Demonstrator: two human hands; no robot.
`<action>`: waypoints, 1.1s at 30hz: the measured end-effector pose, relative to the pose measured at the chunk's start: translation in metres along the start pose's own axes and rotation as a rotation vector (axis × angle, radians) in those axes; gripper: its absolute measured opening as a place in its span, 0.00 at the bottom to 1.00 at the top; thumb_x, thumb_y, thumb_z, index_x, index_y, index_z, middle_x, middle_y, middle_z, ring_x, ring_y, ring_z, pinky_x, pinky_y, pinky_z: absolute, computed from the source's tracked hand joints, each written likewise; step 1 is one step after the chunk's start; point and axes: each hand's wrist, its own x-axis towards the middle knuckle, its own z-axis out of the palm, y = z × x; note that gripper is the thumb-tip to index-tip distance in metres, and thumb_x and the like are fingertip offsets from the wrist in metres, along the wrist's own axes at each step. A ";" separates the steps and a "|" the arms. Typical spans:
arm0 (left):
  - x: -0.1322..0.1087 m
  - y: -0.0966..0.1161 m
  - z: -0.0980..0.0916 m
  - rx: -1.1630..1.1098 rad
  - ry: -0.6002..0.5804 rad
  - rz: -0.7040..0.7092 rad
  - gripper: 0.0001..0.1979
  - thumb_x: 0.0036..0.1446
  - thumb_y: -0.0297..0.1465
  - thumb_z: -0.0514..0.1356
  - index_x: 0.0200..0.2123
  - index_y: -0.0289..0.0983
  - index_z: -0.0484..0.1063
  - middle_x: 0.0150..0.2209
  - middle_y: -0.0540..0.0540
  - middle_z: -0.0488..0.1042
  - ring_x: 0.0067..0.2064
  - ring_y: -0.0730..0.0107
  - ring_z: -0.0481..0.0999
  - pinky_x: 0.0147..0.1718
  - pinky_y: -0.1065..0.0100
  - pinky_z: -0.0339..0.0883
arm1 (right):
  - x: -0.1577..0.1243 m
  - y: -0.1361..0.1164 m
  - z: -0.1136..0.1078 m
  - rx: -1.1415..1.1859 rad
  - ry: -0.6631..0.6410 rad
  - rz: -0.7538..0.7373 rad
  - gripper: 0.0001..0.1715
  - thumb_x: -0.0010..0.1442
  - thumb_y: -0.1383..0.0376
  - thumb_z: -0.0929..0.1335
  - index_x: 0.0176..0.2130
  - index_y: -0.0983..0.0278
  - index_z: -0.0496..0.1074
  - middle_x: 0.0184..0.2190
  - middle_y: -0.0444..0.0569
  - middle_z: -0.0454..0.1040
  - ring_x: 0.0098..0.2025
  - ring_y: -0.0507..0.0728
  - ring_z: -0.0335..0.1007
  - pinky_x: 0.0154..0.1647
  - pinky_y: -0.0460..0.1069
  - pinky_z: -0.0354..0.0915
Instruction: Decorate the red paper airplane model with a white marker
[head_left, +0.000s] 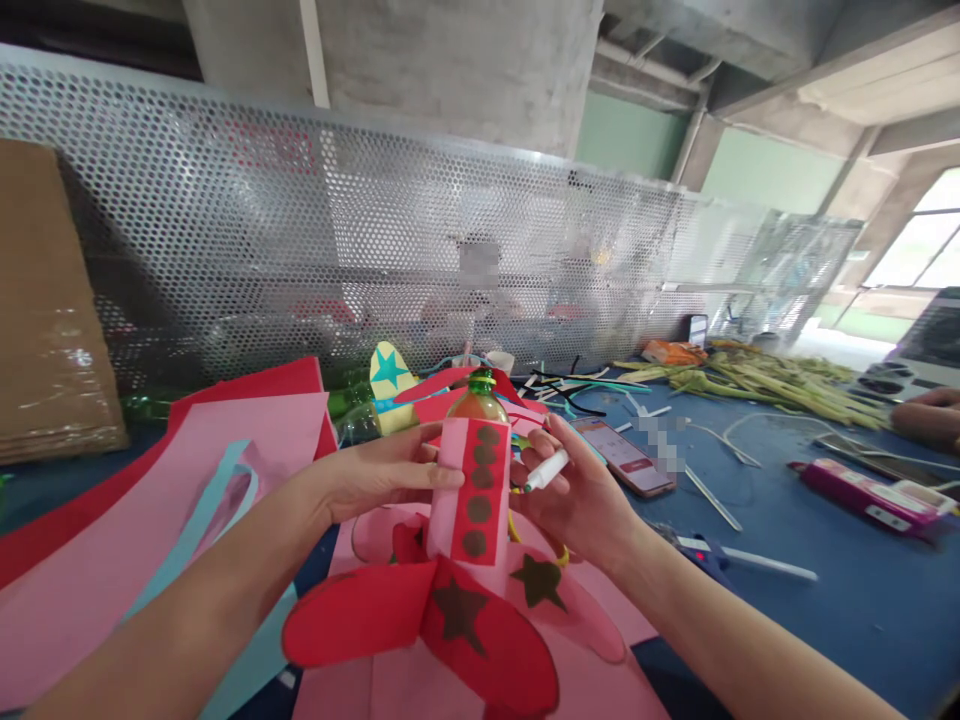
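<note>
A bottle [478, 400] with a green cap stands upright, wrapped in pink paper [448, 510] with a red strip [480, 490] of several dark dots. My left hand [397, 468] holds the wrapped bottle from the left, thumb on the paper. My right hand [574, 485] is at the bottle's right side, its fingers curled round a white marker [547, 470] with a green tip. Red petal shapes [491, 640] spread from the bottle's base, one with a dark star. Pink petals [577, 600], one also bearing a star, lie behind and to the right.
Pink sheets [247, 430] over red ones and light blue strips [191, 530] are at left. To the right are a phone [626, 458], a glue gun [701, 555], a purple box [870, 495] and plant stalks [765, 375]. Behind stands a perforated metal screen [420, 240]. Another person's hand [930, 418] shows far right.
</note>
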 end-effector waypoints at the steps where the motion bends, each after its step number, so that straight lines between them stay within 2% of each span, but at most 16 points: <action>1: 0.000 0.000 0.000 0.002 -0.013 0.011 0.35 0.47 0.34 0.68 0.58 0.43 0.61 0.50 0.43 0.74 0.54 0.54 0.71 0.52 0.55 0.62 | 0.000 0.000 0.000 0.002 0.001 -0.001 0.20 0.56 0.54 0.70 0.21 0.62 0.66 0.14 0.37 0.58 0.22 0.50 0.59 0.34 0.50 0.66; 10: 0.001 0.002 0.002 0.010 -0.025 0.028 0.37 0.46 0.34 0.68 0.59 0.43 0.60 0.50 0.41 0.74 0.55 0.51 0.70 0.52 0.53 0.61 | 0.000 0.001 -0.003 -0.015 -0.028 0.006 0.19 0.55 0.54 0.70 0.22 0.62 0.66 0.15 0.37 0.58 0.23 0.50 0.63 0.35 0.49 0.65; 18: -0.001 0.002 0.002 0.034 -0.022 0.036 0.35 0.49 0.33 0.67 0.60 0.45 0.60 0.49 0.43 0.75 0.55 0.53 0.70 0.53 0.54 0.61 | 0.000 0.002 -0.003 -0.005 -0.022 0.014 0.18 0.56 0.54 0.70 0.23 0.62 0.67 0.13 0.36 0.58 0.24 0.51 0.64 0.34 0.49 0.65; 24: -0.001 0.002 0.003 0.013 -0.031 0.062 0.34 0.49 0.34 0.67 0.59 0.44 0.60 0.53 0.43 0.72 0.55 0.54 0.70 0.52 0.54 0.62 | 0.000 0.002 0.000 -0.052 -0.009 -0.001 0.18 0.56 0.53 0.70 0.23 0.61 0.67 0.13 0.36 0.58 0.22 0.50 0.63 0.34 0.48 0.65; 27: 0.000 0.000 0.001 -0.029 0.010 0.040 0.33 0.48 0.33 0.68 0.58 0.45 0.62 0.55 0.44 0.71 0.56 0.54 0.69 0.52 0.56 0.63 | -0.001 -0.001 0.006 -0.139 0.027 -0.113 0.19 0.55 0.48 0.68 0.26 0.61 0.70 0.14 0.37 0.59 0.21 0.49 0.60 0.35 0.48 0.65; 30: 0.000 -0.001 0.000 -0.041 0.087 0.017 0.32 0.48 0.34 0.68 0.57 0.46 0.63 0.54 0.45 0.72 0.57 0.55 0.68 0.51 0.58 0.64 | -0.004 -0.003 0.011 -0.268 0.106 -0.314 0.23 0.53 0.44 0.68 0.26 0.60 0.70 0.17 0.39 0.63 0.23 0.50 0.61 0.37 0.48 0.65; 33: 0.000 -0.001 -0.001 -0.043 0.121 0.007 0.31 0.49 0.35 0.67 0.56 0.47 0.64 0.52 0.46 0.73 0.55 0.55 0.70 0.49 0.59 0.65 | -0.009 -0.003 0.012 -0.476 0.157 -0.541 0.16 0.52 0.51 0.72 0.27 0.59 0.69 0.22 0.40 0.68 0.26 0.50 0.63 0.34 0.47 0.64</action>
